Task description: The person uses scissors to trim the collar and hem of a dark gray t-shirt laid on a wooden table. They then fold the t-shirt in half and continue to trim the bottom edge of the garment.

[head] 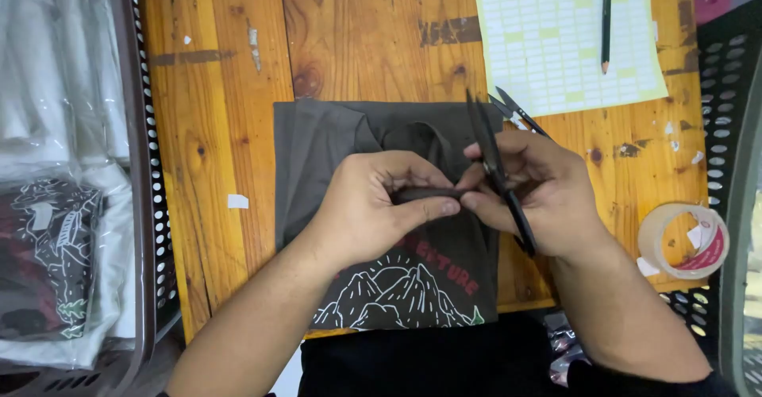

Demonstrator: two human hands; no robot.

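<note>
A folded dark shirt (333, 151) lies flat on the wooden bench (214, 127), its printed mountain design at the edge nearest the person. Both hands meet over the middle of the shirt. The left hand (373, 206) is closed narrow, thumb and fingers pinching a small dark fold of the shirt's fabric and holding it lifted just above the shirt. The right hand (540, 194) touches the same fold with its fingertips and is closed around black scissors (496, 167); the blades point away from the person, past the shirt's collar, and the handle end runs back under the palm. Whether the blades are parted cannot be told.

Beyond the shirt, up and to its right, a pale yellow sheet of small labels (556, 55) lies on the bench with a dark pencil (606, 16) resting on it. A second small pair of snips (520, 113) lies between the sheet and the shirt, close to the right hand. Right of the shirt, near the bench edge, sits a roll of clear tape (683, 242). Left of the shirt, off the bench, a perforated grey basket (147, 206) holds bagged shirts (55, 262), one showing a white print on dark cloth.
</note>
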